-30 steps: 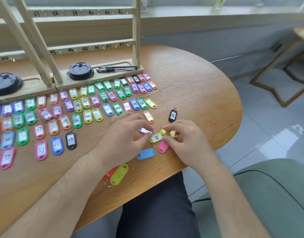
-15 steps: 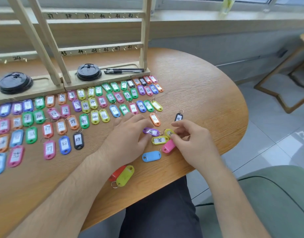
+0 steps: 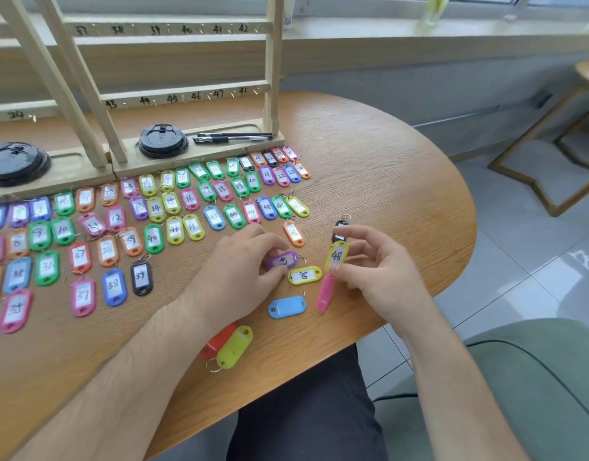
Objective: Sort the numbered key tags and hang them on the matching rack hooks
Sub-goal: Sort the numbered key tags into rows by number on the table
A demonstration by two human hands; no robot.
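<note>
Key tags (image 3: 115, 218) lie in rows across the left half of the wooden table (image 3: 386, 161), faces up, with handwritten numbers from single figures into the forties; those at the far left edge are blurred. Behind them stands the wooden rack (image 3: 272, 61), its rails marked 37 to 42 above and 43 onward below. Two black lids (image 3: 162, 141) sit on its base, and two pens (image 3: 233, 138) lie at the right end of the base.

Near the table's front edge a red tag (image 3: 216, 339) and a lime tag (image 3: 235, 347) lie side by side, touching, blank sides up. Above them the left hand (image 3: 236, 264) rests low on the table, its thumb and curled fingertips pinching a purple tag (image 3: 283, 260) that lies on the wood. Just beside it to the right lies a yellow tag (image 3: 304, 275), label up, and below that a blue tag (image 3: 287, 306), blank side up. An orange tag (image 3: 294, 233) lies apart from the rows, above the purple one.

A pink tag (image 3: 325, 292) lies on its edge under the right hand (image 3: 379, 271). That hand holds the tag marked 48 (image 3: 337, 256), yellow, raised off the table and nearly upright, pinched at its ends between thumb and forefinger. A black tag (image 3: 340, 226) shows just behind the forefinger.

A green chair (image 3: 536, 377) fills the lower right corner.
</note>
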